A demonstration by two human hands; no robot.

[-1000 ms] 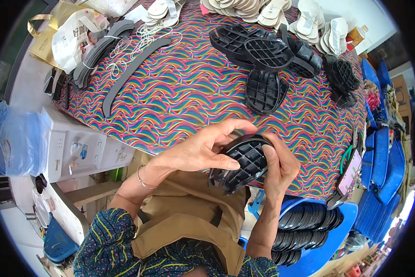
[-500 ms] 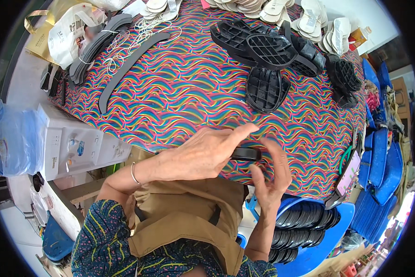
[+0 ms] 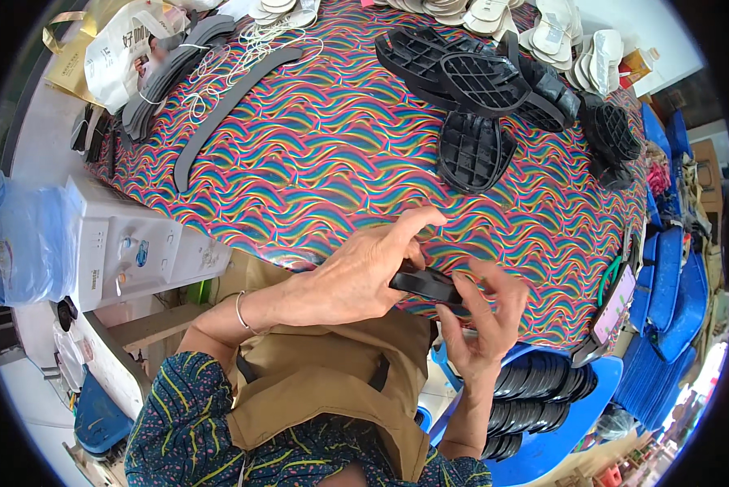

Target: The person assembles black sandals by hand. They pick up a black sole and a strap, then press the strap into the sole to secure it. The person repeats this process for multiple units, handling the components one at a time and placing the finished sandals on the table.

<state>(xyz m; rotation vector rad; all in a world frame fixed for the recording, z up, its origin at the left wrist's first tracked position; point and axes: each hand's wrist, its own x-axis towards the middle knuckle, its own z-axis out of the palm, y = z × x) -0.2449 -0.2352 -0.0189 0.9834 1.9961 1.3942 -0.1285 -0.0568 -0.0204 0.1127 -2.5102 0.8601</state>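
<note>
Just above the table's near edge, my left hand [image 3: 348,272] is closed round one end of a black curved rubber piece [image 3: 426,285], which looks like a shoe sole part seen edge-on. Its index finger sticks out above the piece. My right hand [image 3: 488,321] has its index finger and thumb at the piece's other end, pinching it; the remaining fingers are bent and raised. Much of the piece is hidden by my left hand. Beyond lie black shoe soles with gridded faces [image 3: 485,81], and a single one [image 3: 474,152] lies closer to me.
The patterned tablecloth [image 3: 324,146] carries a long grey curved strip [image 3: 226,114], a tied bundle of such strips [image 3: 166,77], loose white string [image 3: 218,77] and pale insoles [image 3: 553,32]. A blue tub [image 3: 575,430] with stacked black pieces [image 3: 535,385] stands below right. A phone [image 3: 614,304] lies at the right edge.
My right hand has closed in on the black rubber piece, its finger and thumb now at the end. The piece has tilted, its right end lower. My left index finger has lifted slightly.
</note>
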